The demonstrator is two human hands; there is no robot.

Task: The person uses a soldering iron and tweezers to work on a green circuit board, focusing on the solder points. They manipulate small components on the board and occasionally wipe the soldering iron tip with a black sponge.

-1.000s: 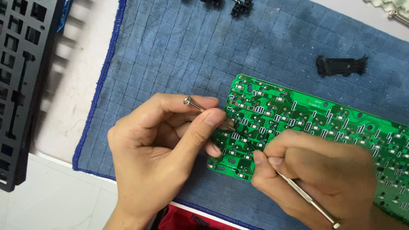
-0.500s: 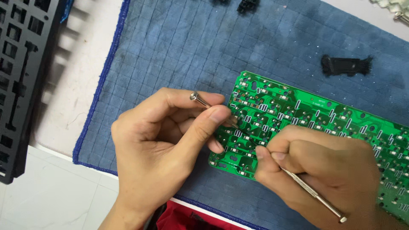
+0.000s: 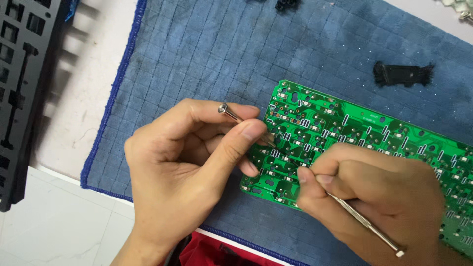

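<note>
A green circuit board (image 3: 354, 133) lies on a blue quilted mat (image 3: 236, 54). My left hand (image 3: 187, 167) pinches a thin metal tool (image 3: 231, 114) between thumb and forefinger, its tip resting on the board's left end. My right hand (image 3: 379, 197) grips a second slim metal tool (image 3: 364, 224) like a pen, with its handle running back to the lower right and its tip down on the board near the left hand's tool. Where the two tips meet is partly hidden by my fingers.
A black keyboard frame (image 3: 19, 93) with square openings stands at the far left on the white floor. A small black plastic part (image 3: 401, 74) lies on the mat behind the board. Something red (image 3: 212, 251) shows at the bottom edge.
The view has drifted slightly. Both hands keep the same grips on their tools at the board's left end, with only small shifts.
</note>
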